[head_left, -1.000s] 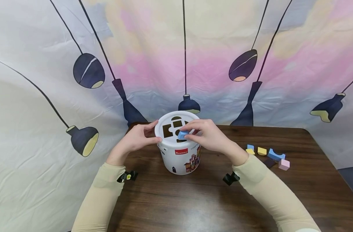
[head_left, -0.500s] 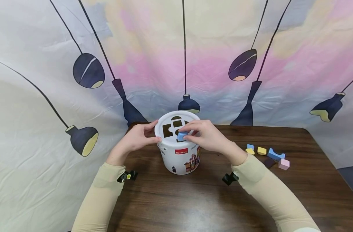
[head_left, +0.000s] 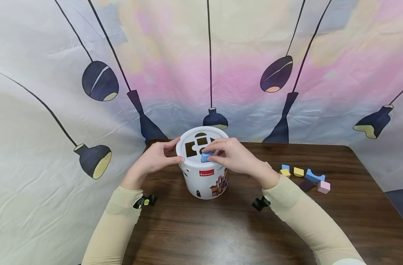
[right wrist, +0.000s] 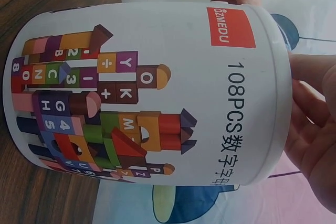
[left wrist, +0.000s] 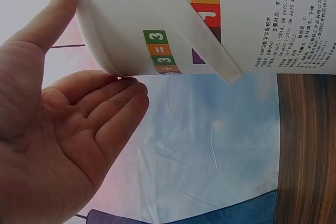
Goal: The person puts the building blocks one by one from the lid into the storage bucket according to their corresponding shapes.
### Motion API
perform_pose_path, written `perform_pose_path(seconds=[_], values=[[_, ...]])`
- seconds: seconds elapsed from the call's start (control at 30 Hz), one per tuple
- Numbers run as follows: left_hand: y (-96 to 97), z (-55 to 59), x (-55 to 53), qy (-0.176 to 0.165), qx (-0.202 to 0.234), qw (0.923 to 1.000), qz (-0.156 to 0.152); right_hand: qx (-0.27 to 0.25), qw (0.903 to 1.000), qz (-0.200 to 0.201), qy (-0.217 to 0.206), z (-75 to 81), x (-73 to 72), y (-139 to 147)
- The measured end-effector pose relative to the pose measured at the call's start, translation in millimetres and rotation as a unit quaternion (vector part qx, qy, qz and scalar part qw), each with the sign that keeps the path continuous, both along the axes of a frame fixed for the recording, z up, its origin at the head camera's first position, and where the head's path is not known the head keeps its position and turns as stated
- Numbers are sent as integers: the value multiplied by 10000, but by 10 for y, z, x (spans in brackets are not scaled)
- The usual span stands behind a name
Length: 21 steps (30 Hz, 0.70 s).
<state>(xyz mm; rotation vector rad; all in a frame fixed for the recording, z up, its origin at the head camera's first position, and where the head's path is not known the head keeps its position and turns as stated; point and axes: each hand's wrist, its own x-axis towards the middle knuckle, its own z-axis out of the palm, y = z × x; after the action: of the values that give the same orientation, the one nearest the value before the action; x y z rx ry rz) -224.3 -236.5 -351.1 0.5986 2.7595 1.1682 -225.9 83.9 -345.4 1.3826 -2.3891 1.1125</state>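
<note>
A white lidded bucket [head_left: 193, 184] stands upright on the table, printed with block pictures that fill the right wrist view. Shape-cut holes pierce its lid [head_left: 189, 137]. My right hand [head_left: 236, 156] pinches a small blue building block [head_left: 206, 156] between thumb and fingers at the lid's near side, overlapping a hole there. My left hand [head_left: 156, 159] rests against the left of the rim, thumb towards me and fingers farther back. In the left wrist view its fingers [left wrist: 118, 106] are nearly straight, tips at the rim. In the right wrist view the blue block is mostly hidden.
On the right of the brown wooden table [head_left: 201, 232] lie loose blocks: yellow ones [head_left: 299, 172], a blue arch [head_left: 314, 176], a pink one [head_left: 324, 187], a dark one [head_left: 306, 185] and a small blue one [head_left: 285, 167]. A lamp-patterned cloth [head_left: 175, 73] hangs behind.
My right hand has shifted slightly left and towards me with the blue block, which now sits lower over the near hole. My left hand stays at the rim.
</note>
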Motion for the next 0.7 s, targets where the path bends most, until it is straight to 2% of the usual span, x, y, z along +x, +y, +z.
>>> perform_pose_path(seconds=[0.3,0.7], values=[[6,3,7,1,-13,10000,2,14,10000,-3,4,-8,3,13],[8,9,11,25,20,10000,19,-240,9997,37,-67,-24,14,75]])
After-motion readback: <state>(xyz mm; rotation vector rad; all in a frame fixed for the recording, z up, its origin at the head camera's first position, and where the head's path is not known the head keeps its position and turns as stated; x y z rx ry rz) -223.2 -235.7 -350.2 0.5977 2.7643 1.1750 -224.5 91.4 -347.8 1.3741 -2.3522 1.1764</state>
